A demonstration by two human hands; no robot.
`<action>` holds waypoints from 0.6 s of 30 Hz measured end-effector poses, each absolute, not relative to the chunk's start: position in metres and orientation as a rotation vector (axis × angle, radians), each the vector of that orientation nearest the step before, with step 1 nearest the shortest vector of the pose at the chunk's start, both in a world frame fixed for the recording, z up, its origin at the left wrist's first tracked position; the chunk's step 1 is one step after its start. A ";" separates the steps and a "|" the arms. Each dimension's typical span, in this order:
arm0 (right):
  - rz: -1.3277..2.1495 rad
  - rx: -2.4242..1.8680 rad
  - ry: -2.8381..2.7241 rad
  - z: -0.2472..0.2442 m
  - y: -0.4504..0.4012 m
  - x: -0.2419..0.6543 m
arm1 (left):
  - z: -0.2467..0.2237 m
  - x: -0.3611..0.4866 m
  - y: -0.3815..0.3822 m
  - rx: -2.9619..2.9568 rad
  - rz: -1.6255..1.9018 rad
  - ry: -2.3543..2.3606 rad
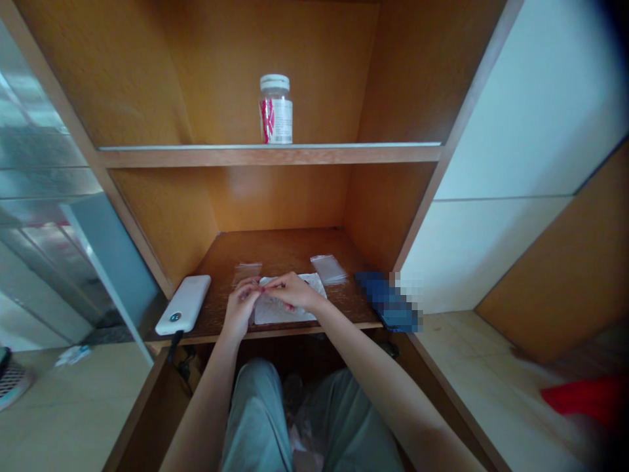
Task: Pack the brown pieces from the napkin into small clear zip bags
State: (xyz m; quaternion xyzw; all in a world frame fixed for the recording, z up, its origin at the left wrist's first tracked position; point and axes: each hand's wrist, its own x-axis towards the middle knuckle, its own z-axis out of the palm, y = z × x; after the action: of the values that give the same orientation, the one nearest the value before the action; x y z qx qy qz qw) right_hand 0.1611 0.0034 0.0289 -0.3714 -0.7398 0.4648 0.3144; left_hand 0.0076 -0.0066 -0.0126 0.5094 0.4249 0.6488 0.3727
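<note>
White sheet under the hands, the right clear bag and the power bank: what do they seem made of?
The white sheet looks like thin paper or matte film; its dull creases leave it open. The clear bag looks like thin glossy plastic, see-through and creased. The power bank looks like smooth white plastic with a sheen.

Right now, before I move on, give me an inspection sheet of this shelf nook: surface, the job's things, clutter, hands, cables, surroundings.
surface: dark wooden shelf inside an orange-brown cubby
job's things: white sheet under the hands; clear plastic bag behind the left hand; second clear plastic bag behind the sheet
clutter: white power bank at left; blurred blue item at right, cannot tell what
hands: left hand and right hand meet over the sheet; anything held is too small to tell
cables: black cable hanging below the shelf edge
surroundings: labelled jar on the upper shelf; red cloth at lower right
</note>
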 end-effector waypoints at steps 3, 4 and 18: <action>1.215 -0.964 -1.947 0.026 0.005 0.160 | -0.009 0.008 -0.009 1.314 1.647 1.100; 1.207 -0.961 -1.951 0.026 0.005 0.159 | -0.009 0.008 -0.010 1.322 1.650 1.108; 0.455 -1.191 -2.156 0.024 0.010 0.138 | -0.018 0.001 -0.003 1.610 1.559 1.284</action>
State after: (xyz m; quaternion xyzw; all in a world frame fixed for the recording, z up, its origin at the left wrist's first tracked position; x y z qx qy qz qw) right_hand 0.1376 0.0102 0.0239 -0.4516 -0.8175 0.1725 0.3130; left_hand 0.0015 -0.0026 -0.0184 0.5992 0.4778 0.5802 0.2758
